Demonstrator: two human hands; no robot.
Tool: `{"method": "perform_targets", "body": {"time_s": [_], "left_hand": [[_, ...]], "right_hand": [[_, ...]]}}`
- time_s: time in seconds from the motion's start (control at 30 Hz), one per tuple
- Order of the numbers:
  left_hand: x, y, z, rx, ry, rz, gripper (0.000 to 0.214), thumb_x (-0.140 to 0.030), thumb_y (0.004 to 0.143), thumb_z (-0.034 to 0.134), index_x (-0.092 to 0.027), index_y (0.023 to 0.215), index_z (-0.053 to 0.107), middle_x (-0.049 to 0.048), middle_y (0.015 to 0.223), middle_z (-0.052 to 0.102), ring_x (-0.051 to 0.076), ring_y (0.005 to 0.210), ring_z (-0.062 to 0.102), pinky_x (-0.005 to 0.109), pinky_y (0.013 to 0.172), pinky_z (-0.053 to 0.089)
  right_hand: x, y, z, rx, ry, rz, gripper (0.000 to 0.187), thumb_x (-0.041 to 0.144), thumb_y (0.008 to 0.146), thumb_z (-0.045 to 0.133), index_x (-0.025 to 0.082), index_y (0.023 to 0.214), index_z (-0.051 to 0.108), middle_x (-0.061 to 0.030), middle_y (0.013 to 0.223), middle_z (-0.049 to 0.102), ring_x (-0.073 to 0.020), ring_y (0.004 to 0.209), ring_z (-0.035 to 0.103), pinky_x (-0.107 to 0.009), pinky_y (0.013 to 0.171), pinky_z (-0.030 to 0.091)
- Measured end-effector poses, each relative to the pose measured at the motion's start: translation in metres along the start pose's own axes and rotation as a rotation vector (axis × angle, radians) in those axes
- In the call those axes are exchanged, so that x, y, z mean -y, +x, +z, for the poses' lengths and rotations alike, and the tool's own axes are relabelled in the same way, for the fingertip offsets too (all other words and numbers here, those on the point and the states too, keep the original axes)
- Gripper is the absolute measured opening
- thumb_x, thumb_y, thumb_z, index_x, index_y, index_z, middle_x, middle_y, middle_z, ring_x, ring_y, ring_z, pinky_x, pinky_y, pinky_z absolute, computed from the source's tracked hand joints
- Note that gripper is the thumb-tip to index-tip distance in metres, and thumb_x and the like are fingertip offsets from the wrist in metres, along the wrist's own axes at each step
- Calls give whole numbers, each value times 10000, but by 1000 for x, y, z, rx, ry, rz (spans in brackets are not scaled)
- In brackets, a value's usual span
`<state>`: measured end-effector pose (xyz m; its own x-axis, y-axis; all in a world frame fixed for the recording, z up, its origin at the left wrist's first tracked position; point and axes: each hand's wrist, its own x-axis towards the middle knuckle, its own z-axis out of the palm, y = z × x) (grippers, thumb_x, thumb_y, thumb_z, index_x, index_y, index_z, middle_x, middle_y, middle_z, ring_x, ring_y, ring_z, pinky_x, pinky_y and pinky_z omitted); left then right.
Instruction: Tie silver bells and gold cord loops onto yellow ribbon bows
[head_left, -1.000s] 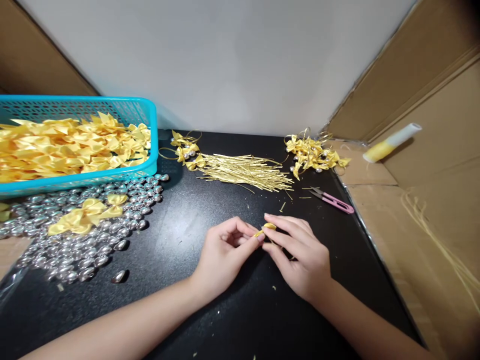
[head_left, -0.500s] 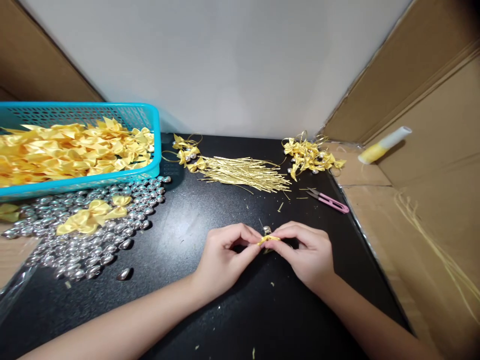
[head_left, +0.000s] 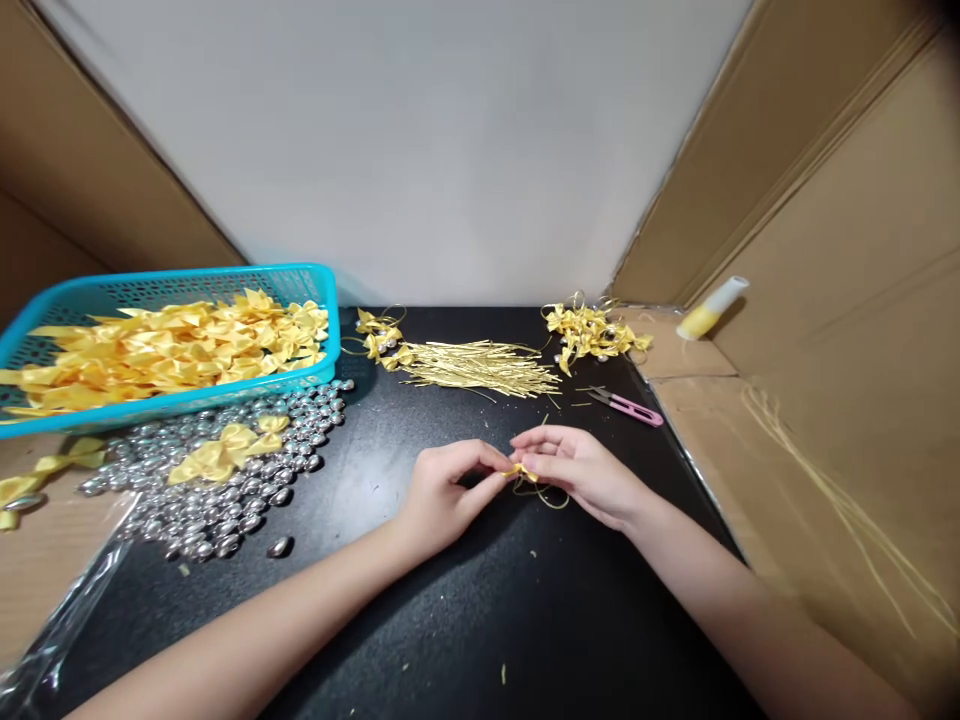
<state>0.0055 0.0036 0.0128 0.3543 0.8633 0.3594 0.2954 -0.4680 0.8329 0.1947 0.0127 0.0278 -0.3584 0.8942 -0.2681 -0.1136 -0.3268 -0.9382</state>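
Note:
Between my hands, above the black tabletop (head_left: 450,620), is a small yellow ribbon bow (head_left: 529,474) with a thin gold cord loop (head_left: 553,498) hanging below it. My left hand (head_left: 454,490) pinches the bow's left side between thumb and forefinger. My right hand (head_left: 581,470) has its thumb and fingers closed on the bow's right side. The silver bead is hidden behind my fingers. Beyond my hands lies a bundle of cut gold cords (head_left: 484,368). Pink thread snips (head_left: 634,408) rest to the right of the bundle.
At the left, a turquoise basket (head_left: 336,330) holds many yellow bows. Silver beads (head_left: 225,510) are spread before it, with several bows (head_left: 229,452) on top. Finished-looking bow-and-bead pieces (head_left: 592,330) are heaped at the back right. A white-and-yellow tube (head_left: 712,308) leans by the cardboard wall (head_left: 847,250).
My right hand has turned and its fingers have shifted on the bow. The cord loop now shows below, while the silver bead has gone out of sight. The camera view has shifted.

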Motion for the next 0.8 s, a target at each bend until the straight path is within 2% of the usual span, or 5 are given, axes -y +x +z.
{"method": "perform_targets", "body": {"time_s": [0.23,0.33,0.5,0.67,0.8], "left_hand": [[-6,8,-16,-60,158,214,104,-170,852,627,-197,789,704,68,805,770,157,722,710,263,695,567],[-13,17,-29,-63,241,261,151,-198,853,617,-210,733,708,67,806,771,160,721,706,267,702,570],[-18,35,-52,-91,206,219,128,-231,825,648,-220,708,699,55,792,760,161,752,696,283,761,554],[-8,39,-52,-25,162,185,94,-206,805,659,-202,718,696,49,735,746,150,691,689,252,680,531],[-5,34,-45,66,91,119,116,-218,822,633,-182,743,710,60,743,750,145,664,676,239,638,512]], "right_hand": [[34,10,14,95,-276,-240,86,222,757,712,160,744,654,19,729,654,-101,699,599,-254,720,496],[61,17,23,129,-188,-387,128,274,792,698,177,766,618,21,727,650,-98,699,612,-253,731,523],[131,32,32,37,-45,-532,97,292,867,649,211,837,604,22,829,668,-79,718,640,-196,644,536],[203,69,13,-35,-46,-715,100,226,938,557,207,869,626,40,864,670,-70,790,670,-177,643,545],[233,103,-22,-72,54,-698,193,171,947,520,179,782,620,52,766,643,-32,718,647,-135,618,539]]}}
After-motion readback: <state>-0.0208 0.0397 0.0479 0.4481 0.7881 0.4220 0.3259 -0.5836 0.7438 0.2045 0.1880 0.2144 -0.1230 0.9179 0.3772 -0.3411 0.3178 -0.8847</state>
